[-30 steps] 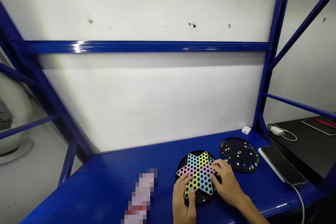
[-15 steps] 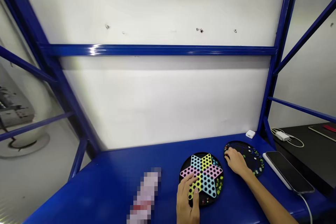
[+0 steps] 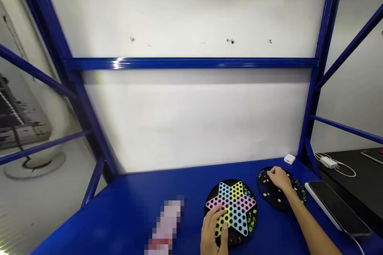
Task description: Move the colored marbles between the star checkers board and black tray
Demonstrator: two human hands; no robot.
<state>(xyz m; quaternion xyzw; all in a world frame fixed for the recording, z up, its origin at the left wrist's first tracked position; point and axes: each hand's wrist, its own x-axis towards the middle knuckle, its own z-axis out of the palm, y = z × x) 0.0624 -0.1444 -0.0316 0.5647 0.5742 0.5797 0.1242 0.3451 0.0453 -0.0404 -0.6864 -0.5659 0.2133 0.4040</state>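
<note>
My left hand (image 3: 212, 234) lies on the near left part of a Chinese checkers board (image 3: 239, 223), its fingers and thumb spread apart over the yellow point. The board is round and black, with a star of blue, yellow and pink points full of black holes. Small blue, yellow-green and reddish pieces lie around its rim. To the right is a round black tray (image 3: 271, 197) scattered with small coloured pieces. Over its far side my right hand (image 3: 280, 178) is closed, fingertips bent together. Whatever they pinch, if anything, is hidden.
A phone (image 3: 336, 207) on a white base and a small white box (image 3: 289, 159) are on the blue table (image 3: 134, 207). A pixelated pale strip (image 3: 166, 223) lies left of the board. Blue frame posts (image 3: 312, 107) and a bar (image 3: 191, 63) stand before the white wall.
My right hand has shifted from the tray's left edge to above its far middle, fingers drawn together. My left hand stays on the board. The view has shifted slightly.
</note>
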